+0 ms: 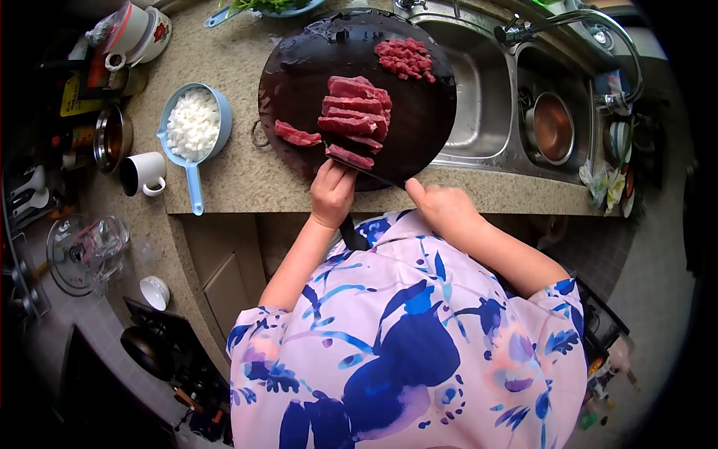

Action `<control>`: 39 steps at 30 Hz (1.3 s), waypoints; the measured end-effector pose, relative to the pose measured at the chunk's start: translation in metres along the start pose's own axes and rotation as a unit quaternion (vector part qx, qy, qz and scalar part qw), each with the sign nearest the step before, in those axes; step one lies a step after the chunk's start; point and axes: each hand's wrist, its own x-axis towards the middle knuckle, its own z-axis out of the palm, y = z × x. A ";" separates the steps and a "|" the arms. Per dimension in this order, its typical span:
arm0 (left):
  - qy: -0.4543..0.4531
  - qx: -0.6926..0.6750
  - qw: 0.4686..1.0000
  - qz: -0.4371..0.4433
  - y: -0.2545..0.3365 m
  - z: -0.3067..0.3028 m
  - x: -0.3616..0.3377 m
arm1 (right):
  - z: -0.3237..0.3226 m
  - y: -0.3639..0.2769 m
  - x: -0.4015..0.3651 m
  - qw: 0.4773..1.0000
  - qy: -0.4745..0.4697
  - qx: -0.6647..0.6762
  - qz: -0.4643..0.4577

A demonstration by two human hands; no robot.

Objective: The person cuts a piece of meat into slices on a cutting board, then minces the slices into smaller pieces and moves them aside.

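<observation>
The hands (pixel 390 200) hold meat (pixel 350 156) and knife (pixel 381 176) (dark board (pixel 299 82) beneath).

Left hand (pixel 333 196): fingers bent, toward 12 o'clock
Right hand (pixel 444 208): closed, thumb toward 10 o'clock
Forearms (pixel 302 258): bare, converging

One knife (pixel 381 176), one board (pixel 422 116), one mug (pixel 144 173)

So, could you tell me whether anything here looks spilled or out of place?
Nothing clearly looks spilled; mildly odd is one meat strip lying apart on the round board, left of the sliced stack.
</observation>
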 end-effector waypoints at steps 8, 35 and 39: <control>-0.002 0.006 1.000 -0.002 0.001 -0.001 0.000 | -0.003 0.000 0.003 1.000 -0.019 -0.017 0.000; 0.020 0.004 1.000 -0.011 -0.002 0.006 -0.002 | -0.006 0.011 0.021 0.988 -0.071 0.125 -0.058; 0.021 -0.003 1.000 -0.014 -0.003 0.007 -0.003 | -0.004 0.012 0.028 0.985 -0.076 0.149 -0.046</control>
